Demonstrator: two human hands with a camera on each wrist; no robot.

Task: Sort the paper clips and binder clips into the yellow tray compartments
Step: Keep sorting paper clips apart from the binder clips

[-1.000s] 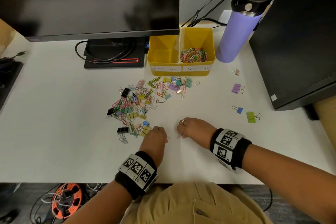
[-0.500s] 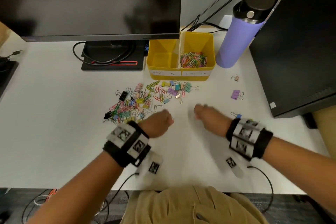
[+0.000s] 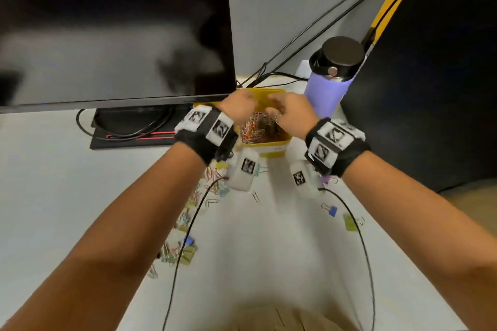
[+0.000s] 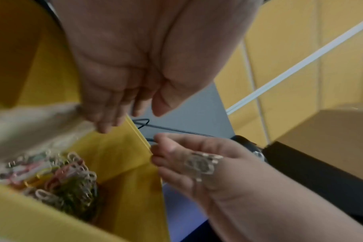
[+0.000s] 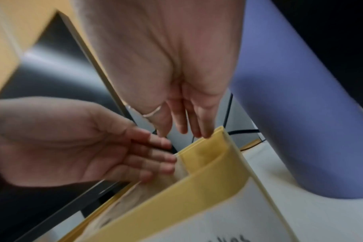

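The yellow tray [image 3: 269, 154] stands under the monitor's right corner, and its right compartment holds a heap of coloured paper clips [image 3: 251, 129]. Both hands hover over that compartment. My left hand [image 3: 239, 105] has straight fingers pointing down, with nothing in it in the left wrist view [image 4: 130, 117]. My right hand [image 3: 290, 113] is spread open too. A few blurred silver clips [image 4: 201, 165] show against its palm, either lying there or falling; I cannot tell which. The mixed pile of clips [image 3: 204, 196] lies on the white table, partly hidden by my left forearm.
A purple bottle [image 3: 328, 88] stands just right of the tray. A black monitor [image 3: 107, 29] overhangs its left half, and a dark panel [image 3: 430, 88] walls off the right. A blue binder clip [image 3: 332, 209] and a green one [image 3: 349, 222] lie apart at right.
Both hands have lifted from the near table and moved forward to the tray's right compartment. They were curled before and are spread out now. The head camera has tilted forward.
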